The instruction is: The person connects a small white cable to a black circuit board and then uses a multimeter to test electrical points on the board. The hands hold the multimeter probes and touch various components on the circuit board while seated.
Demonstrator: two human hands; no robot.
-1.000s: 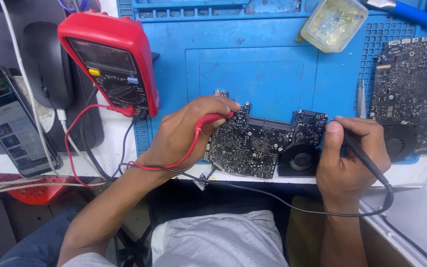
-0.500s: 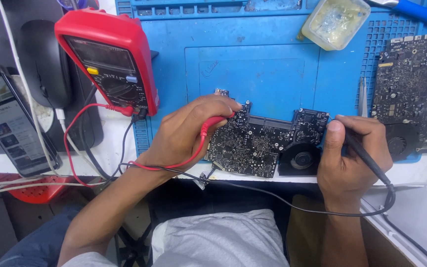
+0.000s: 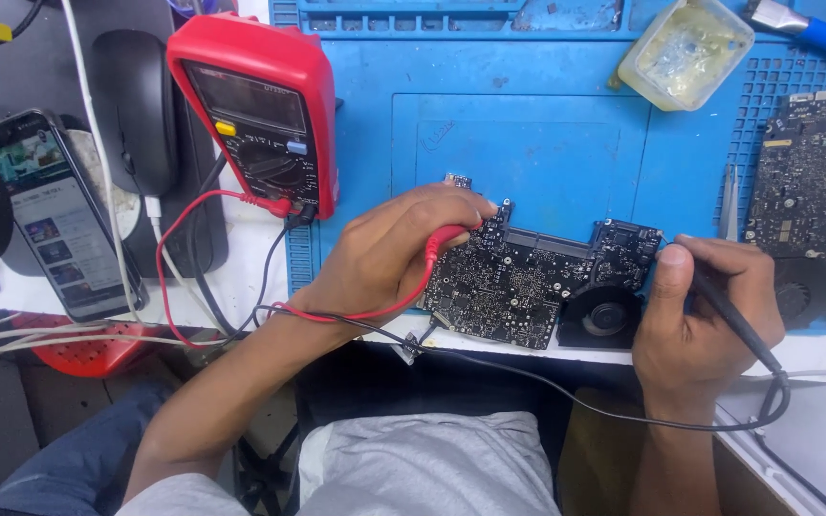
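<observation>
A black circuit board [image 3: 528,277] with a round fan [image 3: 604,315] lies on the blue work mat [image 3: 528,124] at the table's front edge. My left hand [image 3: 389,253] holds a red test probe [image 3: 446,236], its tip on the board's upper left part. My right hand [image 3: 705,311] grips a black test probe [image 3: 733,320] like a pen, the tip at the board's right edge. Red and black leads run from both probes to a red multimeter [image 3: 260,110] standing at the mat's left.
A second black circuit board [image 3: 815,191] lies at the right, with tweezers [image 3: 730,203] beside it. A pale plastic tub [image 3: 685,53] sits at the back. A smartphone [image 3: 54,225] with a lit screen and a black mouse [image 3: 136,105] lie left of the mat.
None of the things has visibly moved; both hands keep their probes on the board in nearly the same spots.
</observation>
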